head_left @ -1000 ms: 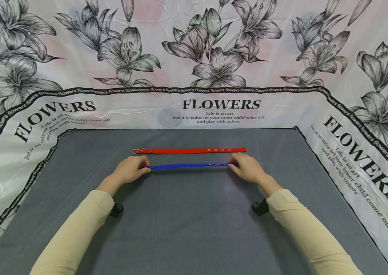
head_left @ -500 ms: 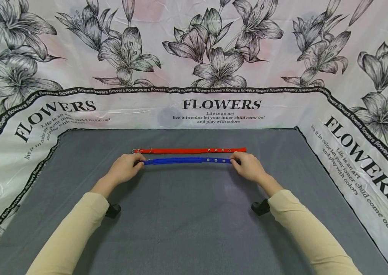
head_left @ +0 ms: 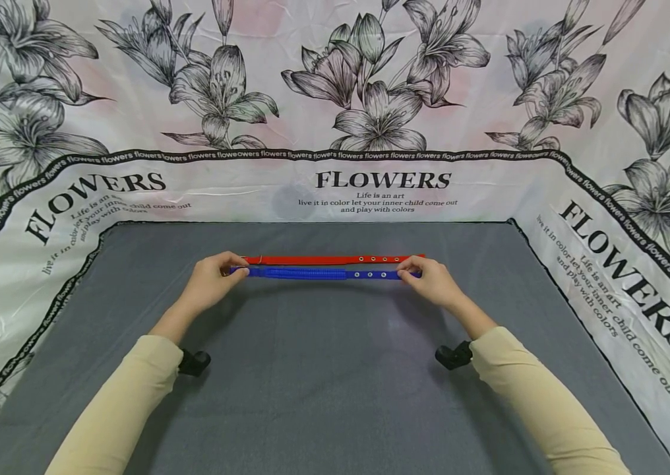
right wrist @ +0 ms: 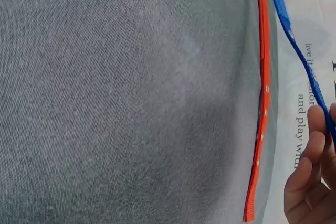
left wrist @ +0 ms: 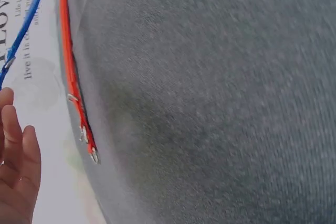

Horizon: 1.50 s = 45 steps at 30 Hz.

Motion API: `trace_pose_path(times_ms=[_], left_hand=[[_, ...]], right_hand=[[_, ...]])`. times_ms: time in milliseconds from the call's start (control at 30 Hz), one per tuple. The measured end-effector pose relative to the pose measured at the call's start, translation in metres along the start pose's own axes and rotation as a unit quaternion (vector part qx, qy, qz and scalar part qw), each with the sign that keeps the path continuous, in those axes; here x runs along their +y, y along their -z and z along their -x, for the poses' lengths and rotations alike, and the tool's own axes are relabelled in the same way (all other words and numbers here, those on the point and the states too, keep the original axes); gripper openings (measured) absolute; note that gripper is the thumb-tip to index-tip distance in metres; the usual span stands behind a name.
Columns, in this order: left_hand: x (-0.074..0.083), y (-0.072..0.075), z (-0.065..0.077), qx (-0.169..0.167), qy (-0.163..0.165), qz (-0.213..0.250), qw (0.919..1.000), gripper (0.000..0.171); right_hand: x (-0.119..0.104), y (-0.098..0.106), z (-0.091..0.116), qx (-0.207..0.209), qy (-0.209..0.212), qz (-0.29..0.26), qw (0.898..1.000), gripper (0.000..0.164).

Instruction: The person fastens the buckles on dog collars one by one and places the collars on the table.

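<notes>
A blue collar (head_left: 306,273) with metal eyelets is stretched sideways between both hands, raised off the table. My left hand (head_left: 212,281) pinches its buckle end, hiding most of the buckle. The eyelet end is pinched by my right hand (head_left: 430,280), between thumb and fingers. Just behind, a red collar (head_left: 311,260) lies straight on the grey cloth; in the head view its buckle is covered by the left hand. The left wrist view shows that red buckle (left wrist: 84,134). In the right wrist view the blue collar (right wrist: 300,51) sags slightly towards the fingers.
Grey cloth (head_left: 323,382) covers the table. A white floral sheet (head_left: 252,191) with printed lettering hangs behind and along both sides. Dark wrist-camera mounts (head_left: 195,363) show under the cuffs.
Both hands have lifted the blue collar and carried it back, close in front of the red one. The left hand has also moved left, and the blue collar's flat face now shows.
</notes>
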<state>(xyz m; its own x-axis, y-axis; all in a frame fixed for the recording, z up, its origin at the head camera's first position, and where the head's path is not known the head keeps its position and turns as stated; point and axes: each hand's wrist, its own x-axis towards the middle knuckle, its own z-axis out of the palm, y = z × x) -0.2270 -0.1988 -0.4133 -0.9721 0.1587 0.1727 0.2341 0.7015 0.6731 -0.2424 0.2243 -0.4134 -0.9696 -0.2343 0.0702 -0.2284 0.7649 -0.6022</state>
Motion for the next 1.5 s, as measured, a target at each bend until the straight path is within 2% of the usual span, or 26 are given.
trace_pose_path(times_ms=[133,267,367,467,633,833,867,967,1067,1200,1333,1500], left_hand=[[0.003,0.002,0.0,0.006,0.016,0.025,0.9995,0.022],[0.007,0.003,0.0,0.01,0.035,0.052,0.998,0.028],[0.011,0.003,0.0,0.017,0.046,0.069,0.9964,0.031],[0.015,0.002,-0.001,0.025,0.048,0.092,0.9943,0.03],[0.02,0.0,-0.003,0.037,0.033,0.143,0.9884,0.03],[0.028,-0.002,-0.007,0.039,0.0,0.222,0.9744,0.032],[0.033,-0.001,-0.007,0.036,-0.002,0.229,0.9727,0.032],[0.051,0.004,-0.002,0.03,-0.01,0.229,0.9728,0.03],[0.07,0.01,0.003,0.024,-0.013,0.206,0.9781,0.028],[0.077,0.007,0.003,0.023,-0.021,0.204,0.9784,0.027],[0.082,0.004,0.002,0.018,-0.034,0.231,0.9722,0.027],[0.088,-0.001,0.0,0.006,-0.03,0.261,0.9647,0.025]], right_hand=[[-0.003,0.003,0.001,-0.022,-0.036,-0.071,0.997,0.02],[-0.007,0.006,0.001,-0.039,-0.065,-0.157,0.985,0.029],[-0.011,0.006,0.001,-0.047,-0.068,-0.192,0.978,0.034],[-0.014,0.005,0.001,-0.049,-0.064,-0.209,0.975,0.034],[-0.02,0.003,-0.001,-0.032,-0.045,-0.207,0.977,0.032],[-0.029,0.001,-0.003,-0.001,-0.016,-0.204,0.979,0.032],[-0.03,0.0,-0.004,0.003,-0.009,-0.205,0.979,0.033],[-0.034,-0.002,-0.004,0.01,0.008,-0.209,0.978,0.032],[-0.04,-0.004,-0.005,0.011,0.018,-0.211,0.977,0.03],[-0.047,-0.007,-0.006,0.006,0.026,-0.227,0.974,0.029],[-0.053,-0.01,-0.007,-0.009,0.037,-0.267,0.963,0.029],[-0.059,-0.015,-0.007,-0.014,0.047,-0.286,0.957,0.032]])
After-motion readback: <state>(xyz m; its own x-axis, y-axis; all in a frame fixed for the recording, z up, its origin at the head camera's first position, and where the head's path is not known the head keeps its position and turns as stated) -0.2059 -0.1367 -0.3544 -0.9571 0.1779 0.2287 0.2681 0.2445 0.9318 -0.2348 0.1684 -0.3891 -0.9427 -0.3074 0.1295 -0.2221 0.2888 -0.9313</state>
